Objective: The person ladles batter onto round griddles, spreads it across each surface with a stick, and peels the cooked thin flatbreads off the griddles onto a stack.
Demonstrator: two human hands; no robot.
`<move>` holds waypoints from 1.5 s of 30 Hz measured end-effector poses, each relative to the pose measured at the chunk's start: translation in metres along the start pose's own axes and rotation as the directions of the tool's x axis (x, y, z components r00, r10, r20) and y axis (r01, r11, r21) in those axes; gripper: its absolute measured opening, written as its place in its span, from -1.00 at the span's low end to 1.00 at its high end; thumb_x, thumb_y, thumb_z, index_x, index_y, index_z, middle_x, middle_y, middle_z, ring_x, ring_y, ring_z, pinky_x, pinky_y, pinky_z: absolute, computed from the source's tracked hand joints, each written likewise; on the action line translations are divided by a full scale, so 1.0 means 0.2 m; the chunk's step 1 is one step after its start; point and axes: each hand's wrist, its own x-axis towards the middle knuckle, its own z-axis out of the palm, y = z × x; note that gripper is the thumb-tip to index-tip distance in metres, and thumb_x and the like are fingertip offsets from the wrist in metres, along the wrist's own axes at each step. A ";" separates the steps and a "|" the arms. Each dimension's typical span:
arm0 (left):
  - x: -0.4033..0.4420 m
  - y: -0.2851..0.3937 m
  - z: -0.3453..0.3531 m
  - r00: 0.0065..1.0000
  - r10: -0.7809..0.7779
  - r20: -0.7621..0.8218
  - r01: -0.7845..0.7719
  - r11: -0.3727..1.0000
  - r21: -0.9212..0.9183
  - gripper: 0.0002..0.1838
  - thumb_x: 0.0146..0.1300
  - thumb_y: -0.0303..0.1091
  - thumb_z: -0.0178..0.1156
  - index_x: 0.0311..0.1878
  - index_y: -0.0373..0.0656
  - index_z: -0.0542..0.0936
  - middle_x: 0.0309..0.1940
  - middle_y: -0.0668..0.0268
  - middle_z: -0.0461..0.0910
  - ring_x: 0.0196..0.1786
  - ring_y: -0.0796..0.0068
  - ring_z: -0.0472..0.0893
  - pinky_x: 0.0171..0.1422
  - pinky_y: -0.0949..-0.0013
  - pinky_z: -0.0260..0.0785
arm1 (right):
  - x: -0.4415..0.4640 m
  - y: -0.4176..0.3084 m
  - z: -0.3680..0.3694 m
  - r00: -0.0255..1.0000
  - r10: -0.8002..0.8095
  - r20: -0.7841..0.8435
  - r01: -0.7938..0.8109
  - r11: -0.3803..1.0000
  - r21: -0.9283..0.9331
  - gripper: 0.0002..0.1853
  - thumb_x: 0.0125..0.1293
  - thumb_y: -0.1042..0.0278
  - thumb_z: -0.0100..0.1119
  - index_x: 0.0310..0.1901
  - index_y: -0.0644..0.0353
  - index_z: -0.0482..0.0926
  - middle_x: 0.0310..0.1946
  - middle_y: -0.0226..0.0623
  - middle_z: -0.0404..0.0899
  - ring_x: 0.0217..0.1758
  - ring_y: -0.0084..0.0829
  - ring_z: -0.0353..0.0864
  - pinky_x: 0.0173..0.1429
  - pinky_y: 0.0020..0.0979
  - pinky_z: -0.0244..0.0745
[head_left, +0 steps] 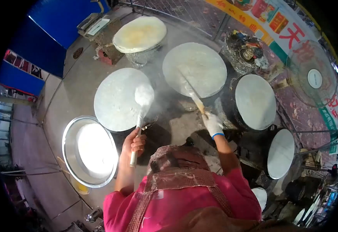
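My bare left hand (pixel 133 141) is closed round the pale handle of a batter-coated ladle (pixel 144 96). The rounded white head of the ladle lies over the right part of a round griddle (pixel 114 101), whose surface is covered in white. In a white glove with a blue cuff, my right hand (pixel 213 124) grips the wooden handle of a long, thin spatula (pixel 192 92). Its blade reaches across a second griddle (pixel 211 75), which bears a thin, pale flatbread (pixel 188 62). Steam blurs the space between these two griddles.
A metal basin (pixel 66 154) of white batter stands at the left. Two more covered round griddles (pixel 255 101) (pixel 281 154) are on the right. A stack of thin flatbreads (pixel 140 34) rests at the back. Beyond are a cluttered bin (pixel 246 52) and a fan (pixel 314 79).
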 end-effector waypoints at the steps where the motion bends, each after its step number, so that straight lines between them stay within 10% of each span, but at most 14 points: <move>1: 0.00 0.03 -0.10 0.999 -0.039 0.006 0.039 0.999 -0.035 -0.52 0.30 0.06 -0.15 -0.58 -0.13 0.26 -0.80 0.43 0.18 -0.80 0.63 0.20 -0.78 0.57 0.08 | -0.01 -0.02 -0.09 0.994 0.074 0.077 -0.070 0.996 -0.051 -0.68 0.19 0.05 0.00 -0.13 0.01 0.56 -0.34 -0.08 0.57 -0.25 -0.06 0.54 -0.15 -0.17 0.44; 9: -0.04 -0.07 -0.25 0.997 -0.070 -0.044 0.064 0.990 -0.127 -0.72 0.32 -0.13 -0.12 -0.31 -0.16 0.40 -0.71 0.39 0.23 -0.80 0.62 0.19 -0.82 0.57 0.07 | -0.07 -0.29 -0.06 0.979 0.078 0.188 -0.144 0.920 0.365 -0.65 0.16 0.18 0.12 -0.08 0.21 0.55 -0.34 -0.09 0.61 -0.29 -0.33 0.59 -0.17 -0.35 0.41; 12: -0.10 -0.09 -0.36 0.948 0.216 -0.234 -0.100 0.899 0.426 -0.75 0.29 -0.21 -0.05 0.03 0.12 0.37 -0.72 0.42 0.20 -0.81 0.63 0.17 -0.83 0.56 0.04 | -0.22 -0.06 0.03 0.982 -0.012 0.191 -0.102 0.810 0.577 -0.65 0.12 0.23 0.21 -0.09 0.23 0.56 -0.34 -0.21 0.63 -0.33 -0.42 0.56 -0.21 -0.39 0.42; 14: -0.06 -0.15 -0.38 0.928 0.372 -0.020 -0.143 0.405 0.903 -0.51 0.26 -0.28 -0.01 0.22 0.42 0.17 -0.74 0.45 0.17 -0.81 0.65 0.15 -0.84 0.57 0.00 | -0.40 0.05 -0.14 0.968 0.048 0.245 -0.206 0.709 0.675 -0.58 0.09 0.29 0.28 -0.02 0.28 0.52 -0.26 -0.29 0.60 -0.30 -0.52 0.51 -0.21 -0.49 0.42; 16: 0.00 -0.14 -0.41 0.974 0.188 -0.127 0.016 0.499 0.866 -0.41 0.27 -0.29 -0.01 0.29 0.49 0.05 -0.74 0.47 0.15 -0.81 0.65 0.14 -0.83 0.58 -0.01 | -0.57 0.18 -0.24 0.940 0.222 0.259 -0.341 0.641 0.687 -0.55 0.08 0.20 0.26 -0.04 0.33 0.50 -0.15 -0.23 0.59 -0.13 -0.50 0.51 0.01 -0.50 0.35; 18: 0.14 -0.22 -0.36 0.863 0.226 -0.452 0.253 0.582 0.773 -0.57 0.27 -0.25 -0.01 0.20 0.34 0.24 -0.74 0.51 0.14 -0.81 0.71 0.11 -0.81 0.60 -0.02 | -0.73 0.36 -0.24 0.969 0.245 -0.023 -0.141 0.630 0.764 -0.56 0.15 0.30 0.20 0.03 0.36 0.45 -0.30 -0.34 0.55 -0.31 -0.57 0.47 -0.23 -0.50 0.38; 20: 0.33 -0.01 -0.62 0.878 -0.228 -0.420 0.402 0.829 0.390 -0.82 0.29 -0.16 -0.03 -0.27 -0.04 0.38 -0.74 0.47 0.19 -0.79 0.68 0.14 -0.75 0.61 -0.01 | -0.88 0.44 -0.38 0.817 0.564 0.120 -0.500 0.590 0.633 -0.61 0.16 0.26 0.18 -0.03 0.33 0.50 -0.32 -0.38 0.55 -0.32 -0.58 0.46 -0.23 -0.47 0.36; 23: 0.54 -0.21 -0.49 0.855 -0.128 -0.502 0.402 0.776 0.486 -0.66 0.30 -0.07 -0.06 -0.53 -0.04 0.25 -0.75 0.48 0.17 -0.78 0.68 0.14 -0.70 0.61 0.02 | -1.13 0.71 -0.38 0.638 0.754 -0.157 -0.373 0.482 0.793 -0.65 0.17 0.17 0.15 -0.10 0.25 0.55 -0.43 -0.38 0.55 -0.41 -0.57 0.46 -0.35 -0.44 0.34; 26: 0.70 -0.23 -0.57 0.860 -0.266 -0.435 0.480 0.709 0.516 -0.77 0.32 -0.11 -0.09 -0.23 -0.05 0.42 -0.74 0.54 0.11 -0.77 0.73 0.11 -0.70 0.64 -0.02 | -1.30 0.88 -0.55 0.364 0.904 -0.226 -0.606 0.414 0.679 -0.64 0.19 0.11 0.11 -0.12 0.22 0.55 -0.48 -0.35 0.54 -0.46 -0.56 0.44 -0.35 -0.45 0.34; 31: 0.89 -0.46 -0.43 0.775 -0.525 -0.351 0.598 0.789 0.142 -0.57 0.29 -0.08 -0.06 -0.65 -0.07 0.19 -0.75 0.47 0.13 -0.77 0.66 0.17 -0.73 0.57 0.05 | -1.52 1.07 -0.61 0.457 0.819 -0.347 -0.804 0.548 0.233 -0.62 0.15 0.05 0.09 -0.16 0.20 0.54 -0.34 -0.07 0.57 -0.28 -0.09 0.55 -0.24 -0.22 0.42; 34: 0.93 -0.56 -0.38 0.781 -0.509 -0.362 0.564 0.824 0.059 -0.56 0.27 -0.07 -0.03 -0.65 -0.07 0.18 -0.75 0.44 0.15 -0.76 0.64 0.21 -0.73 0.56 0.07 | -1.60 1.00 -0.61 0.640 0.729 -0.241 -0.756 0.655 -0.026 -0.66 0.12 0.08 0.13 -0.22 0.20 0.53 -0.38 -0.08 0.57 -0.30 -0.08 0.55 -0.25 -0.19 0.42; 38: 0.94 -0.54 -0.35 0.825 -0.384 -0.414 0.519 0.805 0.287 -0.73 0.33 -0.16 -0.10 -0.14 -0.11 0.49 -0.71 0.46 0.18 -0.76 0.68 0.18 -0.73 0.58 0.07 | -1.64 0.98 -0.54 0.757 0.600 -0.260 -0.631 0.774 -0.051 -0.71 0.09 0.12 0.16 -0.30 0.19 0.52 -0.43 -0.09 0.55 -0.34 -0.08 0.54 -0.27 -0.17 0.42; 39: 0.94 -0.52 -0.35 0.827 -0.400 -0.394 0.531 0.787 0.314 -0.69 0.35 -0.19 -0.12 0.12 0.10 0.41 -0.68 0.48 0.18 -0.76 0.71 0.16 -0.73 0.60 0.03 | -1.61 0.95 -0.56 0.732 0.644 -0.220 -0.658 0.753 0.015 -0.69 0.11 0.13 0.16 -0.23 0.19 0.53 -0.39 -0.06 0.56 -0.31 -0.07 0.54 -0.26 -0.20 0.43; 45: 0.87 -0.44 -0.31 0.851 -0.273 -0.448 0.494 0.705 0.509 -0.69 0.33 -0.17 -0.09 0.10 0.08 0.40 -0.68 0.51 0.17 -0.76 0.74 0.13 -0.72 0.62 0.02 | -1.53 1.00 -0.60 0.351 0.892 -0.284 -0.823 0.439 0.361 -0.62 0.18 0.07 0.09 -0.07 0.16 0.52 -0.26 -0.09 0.58 -0.24 -0.09 0.56 -0.23 -0.29 0.41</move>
